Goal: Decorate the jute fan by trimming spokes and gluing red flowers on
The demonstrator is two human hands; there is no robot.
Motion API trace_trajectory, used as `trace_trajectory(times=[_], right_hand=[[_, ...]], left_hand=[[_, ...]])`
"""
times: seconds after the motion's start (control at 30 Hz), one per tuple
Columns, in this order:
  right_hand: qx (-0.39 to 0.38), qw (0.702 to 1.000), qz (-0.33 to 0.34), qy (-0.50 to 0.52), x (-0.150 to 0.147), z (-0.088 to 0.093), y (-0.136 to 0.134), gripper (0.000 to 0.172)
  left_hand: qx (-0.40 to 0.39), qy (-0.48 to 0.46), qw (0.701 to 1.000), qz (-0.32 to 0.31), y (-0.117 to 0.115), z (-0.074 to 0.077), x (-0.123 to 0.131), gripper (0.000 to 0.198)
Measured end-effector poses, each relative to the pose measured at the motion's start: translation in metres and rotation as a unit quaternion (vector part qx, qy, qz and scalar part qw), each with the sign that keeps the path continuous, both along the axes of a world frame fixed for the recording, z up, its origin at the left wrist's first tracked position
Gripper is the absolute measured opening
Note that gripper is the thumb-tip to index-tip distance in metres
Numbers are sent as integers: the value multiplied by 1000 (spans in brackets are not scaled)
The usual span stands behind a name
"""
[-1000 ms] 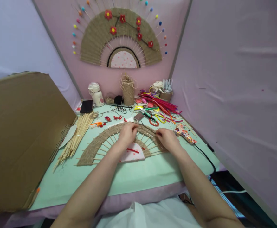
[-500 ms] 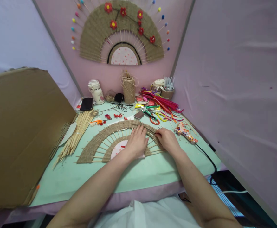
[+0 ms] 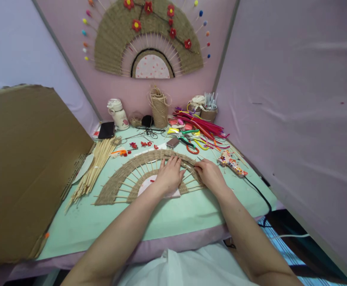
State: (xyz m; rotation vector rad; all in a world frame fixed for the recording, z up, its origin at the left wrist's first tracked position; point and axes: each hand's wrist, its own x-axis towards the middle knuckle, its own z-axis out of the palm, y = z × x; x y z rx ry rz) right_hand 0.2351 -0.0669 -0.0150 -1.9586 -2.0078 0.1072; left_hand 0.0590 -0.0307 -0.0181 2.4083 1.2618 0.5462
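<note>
A half-round woven twine fan [image 3: 109, 188] with thin wooden ribs and a pink-and-white spotted centre lies flat on the table. My left hand [image 3: 170, 174] rests on its middle with outstretched fingers, the fingertips on the upper woven band. At the fan's right part, my right hand [image 3: 211, 174] is closed, thumb and fingertips pinching a thin dark brown stem [image 3: 188, 161]. This stem runs along the upper band between my two hands. Part of the fan's right end is hidden under my right hand.
Wooden sticks [image 3: 93, 172] and a cardboard sheet [image 3: 27, 167] are on the left. Behind the fan lie red flower pieces [image 3: 133, 145], pliers [image 3: 185, 139] and magenta pipe cleaners [image 3: 206, 125]. A patterned glue gun [image 3: 232, 163] with a black cord lies right; a twine spool [image 3: 159, 107] stands behind.
The camera view has shifted slightly. Both hands keep almost the same places on the fan, and the right still pinches the dark stem.
</note>
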Motion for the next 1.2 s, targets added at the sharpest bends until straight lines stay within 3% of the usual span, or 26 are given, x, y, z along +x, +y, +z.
trace_trajectory(times=[0.37, 0.57, 0.87, 1.2], right_hand=[[13, 999, -18, 30, 8, -10, -8, 22], [34, 999, -27, 27, 9, -7, -9, 24], [33, 999, -32, -2, 8, -3, -13, 21], [64, 996, -54, 13, 12, 0, -13, 23]], left_hand=[[17, 29, 999, -9, 0, -1, -1, 42], [14, 49, 999, -7, -1, 1, 0, 42], [37, 183, 982, -11, -3, 9, 0, 52], [47, 189, 981, -4, 0, 6, 0, 53]])
